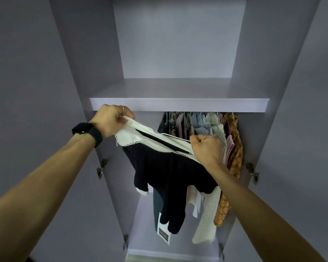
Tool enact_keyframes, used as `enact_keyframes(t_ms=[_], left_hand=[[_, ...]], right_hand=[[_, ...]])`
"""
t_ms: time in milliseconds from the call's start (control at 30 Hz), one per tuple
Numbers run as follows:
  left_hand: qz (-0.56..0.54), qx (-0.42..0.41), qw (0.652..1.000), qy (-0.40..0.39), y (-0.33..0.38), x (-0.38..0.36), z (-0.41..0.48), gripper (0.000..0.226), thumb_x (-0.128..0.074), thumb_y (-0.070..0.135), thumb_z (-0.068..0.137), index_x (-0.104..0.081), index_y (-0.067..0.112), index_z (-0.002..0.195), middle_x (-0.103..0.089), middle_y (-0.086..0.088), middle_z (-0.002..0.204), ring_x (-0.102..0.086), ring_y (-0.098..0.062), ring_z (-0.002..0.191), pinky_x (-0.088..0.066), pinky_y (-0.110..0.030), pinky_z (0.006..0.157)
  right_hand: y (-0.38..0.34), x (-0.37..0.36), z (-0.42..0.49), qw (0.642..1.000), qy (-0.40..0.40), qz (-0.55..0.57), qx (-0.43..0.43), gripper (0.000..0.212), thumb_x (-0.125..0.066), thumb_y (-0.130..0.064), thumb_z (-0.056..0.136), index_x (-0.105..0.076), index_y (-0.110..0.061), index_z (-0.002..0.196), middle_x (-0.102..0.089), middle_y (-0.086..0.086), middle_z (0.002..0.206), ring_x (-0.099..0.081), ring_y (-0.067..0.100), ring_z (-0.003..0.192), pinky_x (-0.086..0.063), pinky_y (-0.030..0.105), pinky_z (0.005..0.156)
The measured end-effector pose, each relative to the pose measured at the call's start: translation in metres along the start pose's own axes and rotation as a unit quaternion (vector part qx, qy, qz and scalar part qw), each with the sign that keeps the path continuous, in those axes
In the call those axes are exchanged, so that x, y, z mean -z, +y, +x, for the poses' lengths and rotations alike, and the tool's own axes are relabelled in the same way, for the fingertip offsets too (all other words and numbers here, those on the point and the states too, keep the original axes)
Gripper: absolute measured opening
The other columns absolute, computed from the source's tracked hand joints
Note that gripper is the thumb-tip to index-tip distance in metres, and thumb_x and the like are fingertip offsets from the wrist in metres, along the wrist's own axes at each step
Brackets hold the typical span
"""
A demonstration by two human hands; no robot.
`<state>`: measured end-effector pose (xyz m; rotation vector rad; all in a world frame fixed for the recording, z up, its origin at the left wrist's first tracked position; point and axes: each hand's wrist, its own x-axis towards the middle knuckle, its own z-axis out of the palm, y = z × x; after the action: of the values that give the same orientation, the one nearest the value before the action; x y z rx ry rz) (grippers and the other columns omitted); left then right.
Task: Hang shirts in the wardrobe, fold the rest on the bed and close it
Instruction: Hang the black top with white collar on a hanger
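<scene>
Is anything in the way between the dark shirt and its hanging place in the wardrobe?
Nothing visible blocks it. The left hand and right hand hold the dark shirt just below the shelf; the hanging clothes crowd the right side, the space left of them looks free. The rail itself is hidden.

A single wide-angle view comes from the person's head. It faces straight into the open wardrobe and tilts down, so the top of the shelf shows and the side walls lean apart toward the top of the frame. It sits close: the left forearm and the right forearm run in from the bottom corners, and the dark shirt fills the centre.
</scene>
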<state>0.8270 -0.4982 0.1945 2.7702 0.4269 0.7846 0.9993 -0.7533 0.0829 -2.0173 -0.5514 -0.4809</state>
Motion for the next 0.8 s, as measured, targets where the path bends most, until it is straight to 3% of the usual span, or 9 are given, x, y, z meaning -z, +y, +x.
enact_keyframes(t_ms=[200, 367, 467, 533, 567, 633, 667, 700, 800], left_hand=[[0.126, -0.052, 0.988, -0.066, -0.007, -0.019, -0.007, 0.031, -0.048, 0.012, 0.096, -0.067, 0.027, 0.115, -0.07, -0.003, 0.113, -0.064, -0.031, 0.103, -0.052, -0.037, 0.087], [0.202, 0.08, 0.968, -0.125, -0.008, -0.022, -0.004, 0.027, -0.045, 0.022, 0.097, -0.063, 0.017, 0.117, -0.066, -0.016, 0.117, -0.061, -0.039, 0.105, -0.052, -0.043, 0.09], [0.089, 0.141, 0.979, -0.114, -0.004, -0.028, -0.008, 0.031, -0.048, 0.009, 0.092, -0.067, 0.017, 0.116, -0.067, -0.011, 0.115, -0.06, -0.033, 0.107, -0.049, -0.034, 0.089], [-0.081, 0.204, 0.973, -0.069, -0.004, -0.029, -0.01, 0.033, -0.047, 0.002, 0.09, -0.068, 0.016, 0.112, -0.065, -0.008, 0.11, -0.06, -0.027, 0.101, -0.048, -0.032, 0.086], [-0.202, 0.25, 0.946, -0.044, -0.002, -0.03, -0.01, 0.033, -0.047, -0.001, 0.09, -0.068, 0.012, 0.111, -0.064, -0.01, 0.108, -0.06, -0.027, 0.096, -0.049, -0.034, 0.083], [-0.45, 0.356, 0.819, -0.004, 0.007, -0.036, -0.012, 0.03, -0.045, -0.005, 0.09, -0.068, 0.003, 0.107, -0.064, -0.017, 0.105, -0.061, -0.032, 0.09, -0.052, -0.041, 0.079], [-0.515, 0.396, 0.761, 0.011, 0.011, -0.04, -0.011, 0.028, -0.044, -0.004, 0.089, -0.068, 0.002, 0.102, -0.064, -0.019, 0.102, -0.062, -0.034, 0.089, -0.054, -0.042, 0.077], [-0.539, 0.419, 0.731, 0.022, 0.012, -0.044, -0.011, 0.026, -0.043, -0.002, 0.089, -0.067, 0.003, 0.095, -0.064, -0.018, 0.096, -0.064, -0.034, 0.085, -0.056, -0.042, 0.074], [-0.546, 0.392, 0.74, -0.005, 0.017, -0.051, -0.011, 0.012, -0.051, 0.004, 0.086, -0.062, 0.003, 0.087, -0.062, -0.012, 0.076, -0.064, -0.028, 0.066, -0.055, -0.034, 0.06]], right_hand=[[0.006, 0.0, 0.002, 1.0, 0.003, 0.0, -0.025, 0.047, -0.058, -0.03, 0.083, -0.043, -0.013, 0.042, -0.037, 0.001, 0.038, -0.042, 0.02, 0.044, -0.034, 0.029, 0.056], [-0.009, 0.0, 0.001, 0.999, 0.02, -0.018, 0.034, 0.042, -0.052, -0.034, 0.08, -0.04, -0.014, 0.045, -0.032, 0.0, 0.039, -0.047, 0.028, 0.048, -0.033, 0.028, 0.054], [-0.008, -0.002, 0.0, 0.997, -0.003, -0.038, 0.062, 0.051, -0.059, -0.026, 0.084, -0.031, -0.017, 0.042, -0.027, -0.003, 0.039, -0.044, 0.026, 0.047, -0.037, 0.031, 0.051], [-0.002, -0.002, -0.001, 0.998, 0.0, -0.029, 0.051, 0.047, -0.062, -0.023, 0.085, -0.044, -0.016, 0.043, -0.037, -0.001, 0.039, -0.047, 0.025, 0.046, -0.039, 0.031, 0.05], [-0.001, -0.002, -0.001, 0.999, 0.004, -0.017, 0.031, 0.04, -0.063, -0.024, 0.085, -0.055, -0.013, 0.047, -0.044, 0.003, 0.041, -0.05, 0.026, 0.047, -0.042, 0.032, 0.049], [0.001, -0.002, -0.003, 1.0, 0.01, 0.005, 0.013, 0.034, -0.061, -0.028, 0.083, -0.063, -0.008, 0.055, -0.05, 0.007, 0.043, -0.054, 0.026, 0.048, -0.046, 0.032, 0.05], [0.001, -0.003, -0.003, 1.0, 0.016, 0.009, 0.017, 0.036, -0.06, -0.031, 0.081, -0.063, -0.007, 0.055, -0.048, 0.007, 0.043, -0.053, 0.026, 0.047, -0.045, 0.031, 0.049], [0.001, -0.004, -0.004, 1.0, 0.017, 0.01, 0.023, 0.037, -0.057, -0.032, 0.08, -0.061, -0.007, 0.053, -0.047, 0.007, 0.042, -0.053, 0.026, 0.046, -0.043, 0.03, 0.048], [0.002, -0.001, -0.002, 1.0, 0.013, 0.009, 0.021, 0.038, -0.054, -0.037, 0.077, -0.056, -0.014, 0.047, -0.043, 0.0, 0.038, -0.048, 0.021, 0.043, -0.034, 0.024, 0.046]])
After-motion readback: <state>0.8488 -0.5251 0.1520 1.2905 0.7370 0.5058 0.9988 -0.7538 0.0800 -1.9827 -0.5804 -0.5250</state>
